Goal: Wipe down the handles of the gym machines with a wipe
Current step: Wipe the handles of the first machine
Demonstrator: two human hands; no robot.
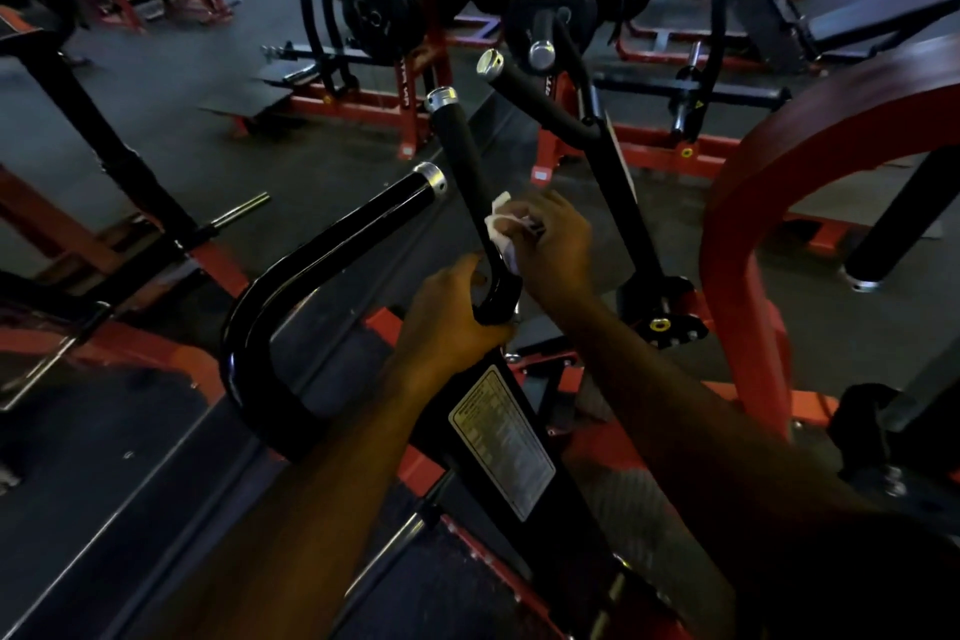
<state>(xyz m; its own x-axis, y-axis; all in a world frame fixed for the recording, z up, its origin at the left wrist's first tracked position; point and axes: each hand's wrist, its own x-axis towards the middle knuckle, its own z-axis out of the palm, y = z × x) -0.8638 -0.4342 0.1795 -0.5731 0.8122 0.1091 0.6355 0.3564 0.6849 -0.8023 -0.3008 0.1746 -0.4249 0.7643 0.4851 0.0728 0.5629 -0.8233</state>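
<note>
The right hand (553,239) has its fingers curled round a small crumpled white wipe (500,224) and presses it against the lower stretch of the upright black foam-sleeved handle with a silver end cap (460,146). The left hand (449,312) is wrapped round the glossy black bend at that handle's foot, seemingly to steady it.

The wipe is limp, light and probably damp; it will bunch and slide off unless folded round the bar and pinched from both sides. The handle is rigid steel, fixed to the machine, so it takes firm pressure. Its foam sleeve should drag on the wipe, while the bare lacquered bend below and the curved glossy black bar with a silver cap (332,244) to the left look slick and will wipe easily.

A sensible hold is just above the left hand, stroking toward the cap. The further black angled handle (540,104) stands behind, untouched by either hand.
</note>
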